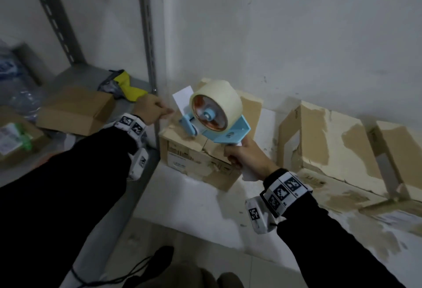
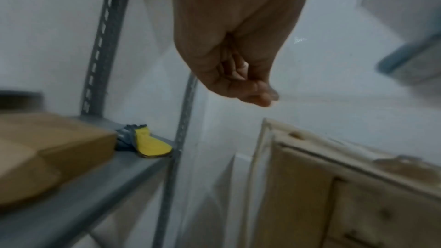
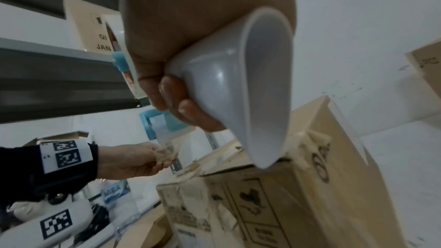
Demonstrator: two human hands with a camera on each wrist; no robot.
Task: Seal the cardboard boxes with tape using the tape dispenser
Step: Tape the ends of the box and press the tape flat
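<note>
A blue tape dispenser [image 1: 230, 133] with a cream tape roll [image 1: 217, 102] hovers just above a small cardboard box [image 1: 194, 157] that stands on a white ledge against the wall. My right hand [image 1: 242, 155] grips its white handle [image 3: 238, 82]. My left hand [image 1: 157, 109] is at the dispenser's front end, thumb and fingers [image 3: 164, 155] pinching the clear free end of the tape. In the left wrist view those fingertips [image 2: 260, 95] are pressed together above the box's edge [image 2: 334, 186]. Old tape remnants cover the top of the box [image 3: 274, 186].
Left of the box a grey metal shelf [image 1: 91, 72] carries a flat cardboard box [image 1: 75, 109], a yellow-grey item [image 1: 130, 88] and wrapped water bottles [image 1: 13, 82]. Its upright post [image 1: 148, 36] stands beside my left hand. More taped boxes [image 1: 331, 141] lean on the wall at right.
</note>
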